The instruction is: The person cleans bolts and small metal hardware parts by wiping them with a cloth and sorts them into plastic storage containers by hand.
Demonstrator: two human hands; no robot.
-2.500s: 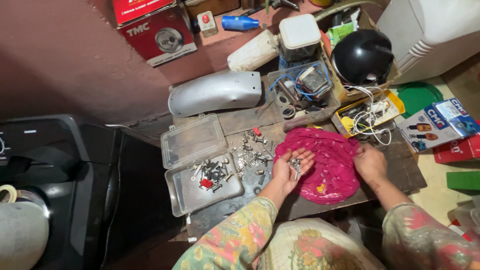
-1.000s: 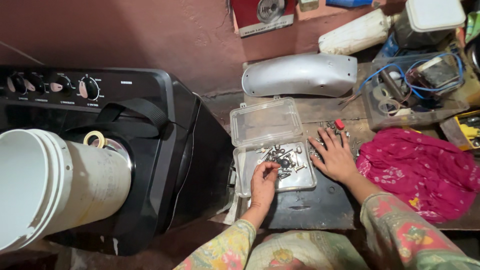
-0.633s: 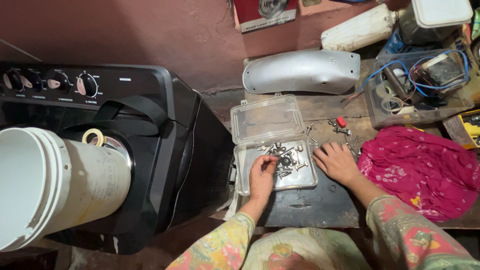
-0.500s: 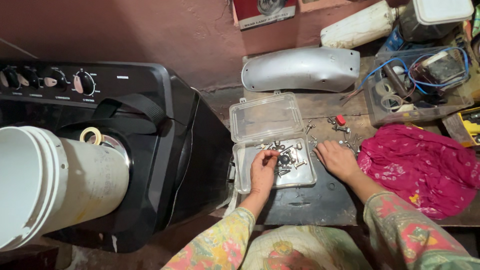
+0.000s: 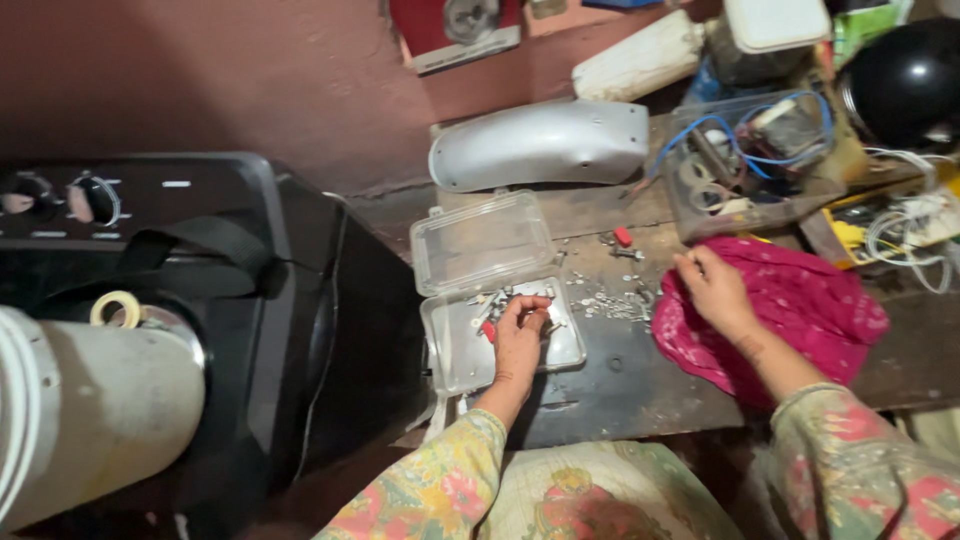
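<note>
Screws point(image 5: 500, 300) in clear box point(image 5: 460, 355) under left hand point(image 5: 520, 335)

Two bare hands, long loose sleeves in pale floral print, pink, yellow and green, matching patterned garment below

Plastic case point(image 5: 500, 300) lies between speaker point(image 5: 200, 300) and cloth point(image 5: 800, 310).

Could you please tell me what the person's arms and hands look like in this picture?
Both hands, the left hand and the right hand, are bare, with no gloves. Each arm wears a long floral sleeve in pale green and yellow with pink flowers, ending near the wrist. No ring or bracelet can be made out.
</note>
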